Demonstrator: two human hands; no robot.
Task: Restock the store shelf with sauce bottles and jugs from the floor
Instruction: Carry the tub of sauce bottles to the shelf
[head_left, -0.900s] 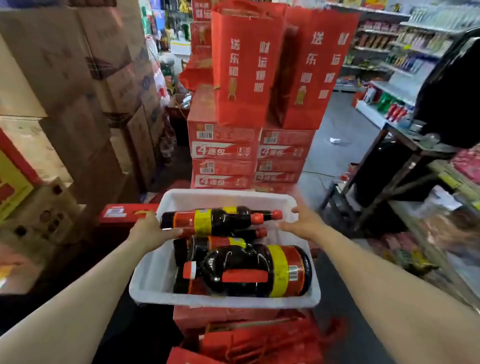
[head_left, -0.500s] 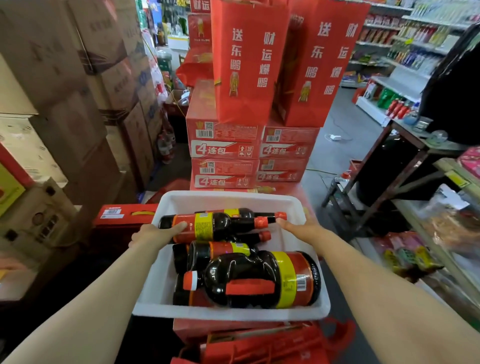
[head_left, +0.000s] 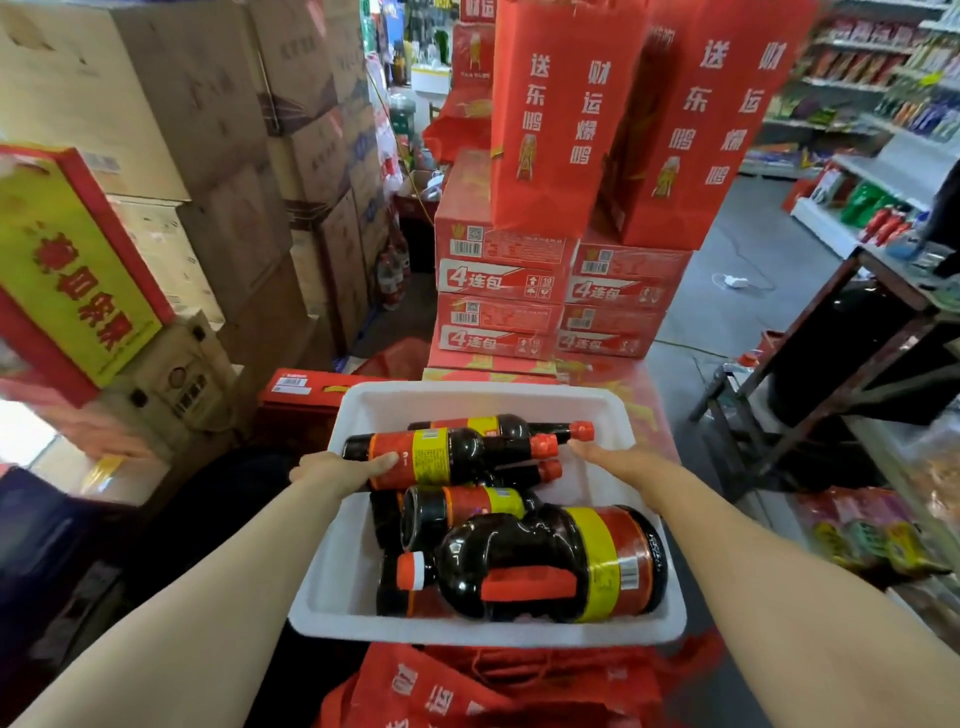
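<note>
Both hands (head_left: 343, 470) at tub (head_left: 363, 571) sides

Readable print clustered on the red goods behind the white tray (head_left: 483, 631)

Stacked red cartons (head_left: 501, 280) beyond the tray read "4连包"; red gift bags (head_left: 561, 119) atop them read "送东鹏" and "财运爆鹏"; bottle labels in the tray were illegible.

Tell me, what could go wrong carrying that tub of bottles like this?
The sauce bottles lie loose and stacked in the white tub, so a tilt could roll them. The heavy jug sits at the near end, away from the left hand and right hand, so that end may dip.
</note>
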